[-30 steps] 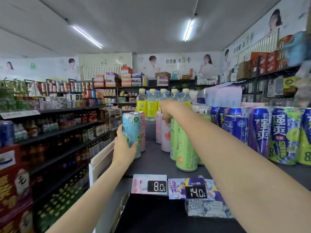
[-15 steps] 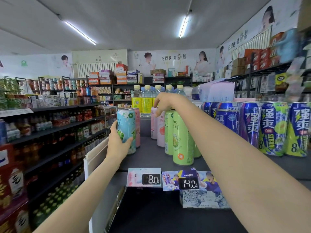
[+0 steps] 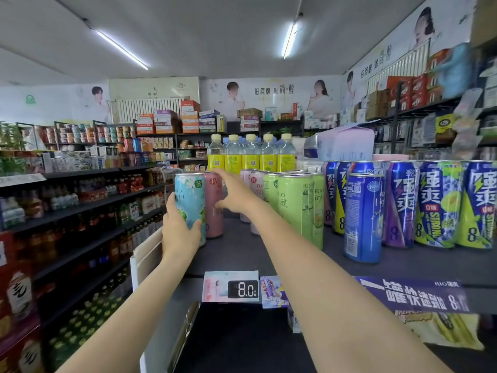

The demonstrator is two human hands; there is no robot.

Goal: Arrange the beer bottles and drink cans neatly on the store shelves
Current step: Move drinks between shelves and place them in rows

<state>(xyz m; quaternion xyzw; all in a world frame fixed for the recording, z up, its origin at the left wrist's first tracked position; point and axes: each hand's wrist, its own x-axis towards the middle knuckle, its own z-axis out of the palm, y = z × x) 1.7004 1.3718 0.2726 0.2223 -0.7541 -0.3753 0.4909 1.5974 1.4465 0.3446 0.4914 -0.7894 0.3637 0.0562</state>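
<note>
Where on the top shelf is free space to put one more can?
Bare shelf lies between the pink can and the green cans, and along the front edge before the blue can. Right of that blue can, the cans stand packed together.

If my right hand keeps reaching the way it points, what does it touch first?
Probably the pink can behind the light blue can: the right hand is already at its side, fingers near its top. Contact isn't clear.

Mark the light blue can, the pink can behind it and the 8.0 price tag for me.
light blue can (image 3: 189, 196): head view, upper printed side.
pink can (image 3: 214, 219): head view, side below the right hand.
8.0 price tag (image 3: 243, 288): head view, black digit panel.
</note>
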